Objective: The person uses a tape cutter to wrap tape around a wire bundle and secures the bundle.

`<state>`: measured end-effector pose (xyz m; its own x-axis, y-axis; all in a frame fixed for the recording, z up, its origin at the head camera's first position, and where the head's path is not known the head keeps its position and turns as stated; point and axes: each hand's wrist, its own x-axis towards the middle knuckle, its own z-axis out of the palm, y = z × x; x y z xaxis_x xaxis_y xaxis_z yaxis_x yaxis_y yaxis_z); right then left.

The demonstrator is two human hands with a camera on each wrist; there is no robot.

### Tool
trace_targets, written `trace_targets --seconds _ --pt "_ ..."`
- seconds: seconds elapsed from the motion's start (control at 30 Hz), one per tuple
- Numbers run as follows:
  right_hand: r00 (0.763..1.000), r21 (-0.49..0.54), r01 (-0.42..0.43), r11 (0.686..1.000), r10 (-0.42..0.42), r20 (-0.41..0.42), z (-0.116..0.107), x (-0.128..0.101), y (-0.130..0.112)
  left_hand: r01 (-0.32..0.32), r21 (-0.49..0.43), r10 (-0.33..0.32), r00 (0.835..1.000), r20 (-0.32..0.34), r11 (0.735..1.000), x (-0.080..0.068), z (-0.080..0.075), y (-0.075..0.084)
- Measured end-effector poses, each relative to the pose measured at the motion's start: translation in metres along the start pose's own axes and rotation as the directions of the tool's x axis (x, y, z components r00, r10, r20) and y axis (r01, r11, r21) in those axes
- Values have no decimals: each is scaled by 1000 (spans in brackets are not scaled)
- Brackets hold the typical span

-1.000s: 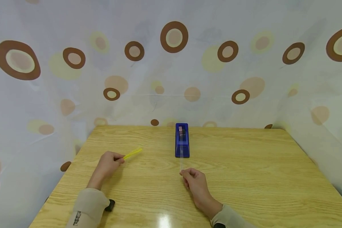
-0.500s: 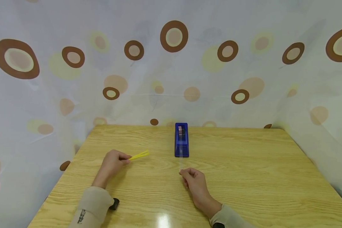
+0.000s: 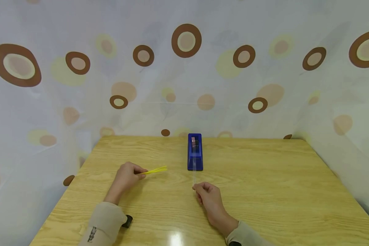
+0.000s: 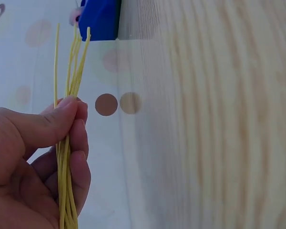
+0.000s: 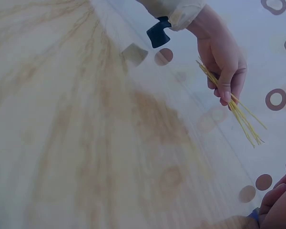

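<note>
My left hand (image 3: pixel 127 179) pinches a bundle of thin yellow strands (image 3: pixel 156 169) between thumb and fingers, left of the table's middle. Close up in the left wrist view, the loose ends of the strands (image 4: pixel 72 62) fan out above the thumb and the rest runs down across the palm. A blue tape dispenser (image 3: pixel 200 164) stands at the back centre with a roll in it. From its front a clear strip of tape (image 3: pixel 194 178) stretches toward me. The strip's end is pinched by my right hand (image 3: pixel 211 206), mostly out of frame in the right wrist view.
The wood-grain table (image 3: pixel 264 177) reaches back to a white curtain (image 3: pixel 221 112) printed with brown and yellow circles. More of the curtain hangs along the left and right sides. Black bands (image 3: pixel 127 221) sit at both cuffs.
My left hand has moved right, bringing the yellow strands closer to the tape, and the strands have spread and swung to point more sideways. The right hand stays almost still, holding the tape end.
</note>
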<state>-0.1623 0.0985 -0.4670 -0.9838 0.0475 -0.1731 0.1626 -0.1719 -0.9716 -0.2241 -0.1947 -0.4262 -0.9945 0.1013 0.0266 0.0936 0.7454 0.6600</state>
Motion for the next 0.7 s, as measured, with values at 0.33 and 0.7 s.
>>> trace_targets --seconds 0.33,0.7 --pt "1000 6 17 1000 -17 7 -1 0 1 -141 13 140 989 37 990 2 7 4" --pt "1000 -3 12 1000 -12 20 -1 1 4 -198 -57 204 970 131 979 3 12 5"
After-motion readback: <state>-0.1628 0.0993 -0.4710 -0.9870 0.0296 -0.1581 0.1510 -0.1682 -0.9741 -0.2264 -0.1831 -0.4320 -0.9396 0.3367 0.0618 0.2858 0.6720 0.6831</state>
